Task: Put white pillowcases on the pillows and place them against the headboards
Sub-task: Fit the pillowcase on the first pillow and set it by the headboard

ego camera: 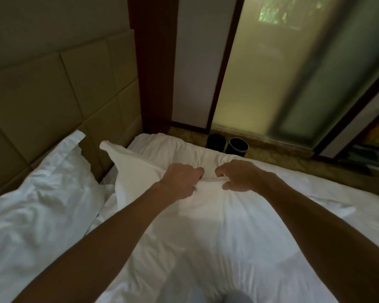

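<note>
Head view, looking down along two bare forearms. On the bed (304, 193), a white pillowcase (140, 169) stretched over a bulky pillow, lying across the mattress near the padded headboard (53, 95), one corner poking up toward it. Clamped on a bunched fold of that pillowcase: left hand (181, 179) and right hand (241, 174), fingers curled into the fabric, knuckles up, close together without touching. Off to the left, a second white pillow (53, 182), leaning against the headboard. Beyond the bed's far edge, on the floor, two dark cylindrical bins (238, 146) side by side, below a frosted glass panel (260, 73).
</note>
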### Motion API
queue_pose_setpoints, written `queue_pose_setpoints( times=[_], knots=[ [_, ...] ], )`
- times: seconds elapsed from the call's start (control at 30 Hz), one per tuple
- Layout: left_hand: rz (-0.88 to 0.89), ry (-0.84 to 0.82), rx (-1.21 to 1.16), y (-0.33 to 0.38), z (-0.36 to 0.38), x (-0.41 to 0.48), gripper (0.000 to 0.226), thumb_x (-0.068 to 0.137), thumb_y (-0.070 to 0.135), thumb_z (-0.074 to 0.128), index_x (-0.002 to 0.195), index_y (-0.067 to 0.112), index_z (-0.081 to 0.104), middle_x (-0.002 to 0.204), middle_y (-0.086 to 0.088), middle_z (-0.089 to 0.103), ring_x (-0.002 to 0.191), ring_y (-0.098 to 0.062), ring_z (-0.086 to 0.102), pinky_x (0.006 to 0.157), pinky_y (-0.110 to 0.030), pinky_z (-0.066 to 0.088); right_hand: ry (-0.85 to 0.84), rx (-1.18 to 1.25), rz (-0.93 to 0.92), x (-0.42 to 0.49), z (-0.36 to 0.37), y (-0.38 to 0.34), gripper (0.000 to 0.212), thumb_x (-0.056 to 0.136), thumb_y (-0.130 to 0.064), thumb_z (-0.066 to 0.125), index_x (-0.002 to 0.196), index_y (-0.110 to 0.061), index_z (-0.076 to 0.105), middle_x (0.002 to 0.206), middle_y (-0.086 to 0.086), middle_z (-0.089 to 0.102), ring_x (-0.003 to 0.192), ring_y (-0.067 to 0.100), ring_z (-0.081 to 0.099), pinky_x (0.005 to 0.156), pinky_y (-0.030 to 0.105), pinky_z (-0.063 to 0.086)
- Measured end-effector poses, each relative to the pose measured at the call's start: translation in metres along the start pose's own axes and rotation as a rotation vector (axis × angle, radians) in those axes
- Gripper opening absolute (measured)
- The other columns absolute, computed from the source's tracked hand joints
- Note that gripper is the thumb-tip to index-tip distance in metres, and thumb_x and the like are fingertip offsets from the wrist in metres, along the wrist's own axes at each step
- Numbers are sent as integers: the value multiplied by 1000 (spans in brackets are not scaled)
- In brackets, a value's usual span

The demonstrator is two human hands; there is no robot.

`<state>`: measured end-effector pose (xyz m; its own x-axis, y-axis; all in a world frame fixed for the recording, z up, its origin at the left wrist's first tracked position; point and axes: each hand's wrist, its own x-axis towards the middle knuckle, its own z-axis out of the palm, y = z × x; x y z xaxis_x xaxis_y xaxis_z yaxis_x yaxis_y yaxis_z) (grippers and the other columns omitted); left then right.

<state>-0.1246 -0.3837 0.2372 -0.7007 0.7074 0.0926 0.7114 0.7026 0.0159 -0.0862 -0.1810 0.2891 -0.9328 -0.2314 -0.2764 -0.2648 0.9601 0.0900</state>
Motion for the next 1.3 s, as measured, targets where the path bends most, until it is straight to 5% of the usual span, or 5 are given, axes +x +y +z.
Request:
queue_pose_setpoints(
  times=[0.47, 0.87, 1.07, 1.2, 1.3],
  knots=[
    [-348, -447, -19, -61, 72, -107, 73, 73, 74, 61, 124, 23, 49, 121, -5, 59, 110, -25, 57, 87, -37, 41, -123, 106, -160, 32, 78, -93, 15, 88, -26, 62, 101, -24, 57, 107, -2, 64, 98, 21, 59, 75, 32, 41],
    [-281, -257, 120, -114, 49, -131, 35, 80, 46, 65, 104, 24, 52, 110, 0, 56, 108, -22, 50, 100, -39, 32, -174, 157, -78, 60, 79, -88, 20, 83, -24, 65, 99, -29, 53, 91, -6, 55, 82, 17, 54, 69, 28, 39],
    [-262, -103, 230, -124, 54, -143, 39, 81, 46, 64, 110, 22, 52, 95, -1, 66, 88, -24, 64, 89, -38, 39, -164, 197, -92, 69, 78, -112, 51, 81, -42, 69, 126, -24, 52, 119, -1, 59, 110, 22, 57, 89, 33, 46],
    [-282, -94, 308, -134, 55, -157, 29, 61, 33, 81, 81, 20, 63, 69, -1, 63, 63, -23, 62, 72, -36, 47, 35, 145, -197, 68, 76, -142, 22, 86, -38, 61, 102, -25, 54, 95, -1, 63, 86, 21, 60, 73, 32, 46],
    [-332, -42, 326, -143, 65, -174, 23, 68, 31, 73, 87, 20, 65, 74, -3, 66, 69, -25, 65, 83, -42, 46, 92, 71, -259, 67, 73, -159, 13, 87, -30, 56, 96, -23, 50, 89, 2, 65, 73, 21, 56, 68, 32, 46]
  ],
)
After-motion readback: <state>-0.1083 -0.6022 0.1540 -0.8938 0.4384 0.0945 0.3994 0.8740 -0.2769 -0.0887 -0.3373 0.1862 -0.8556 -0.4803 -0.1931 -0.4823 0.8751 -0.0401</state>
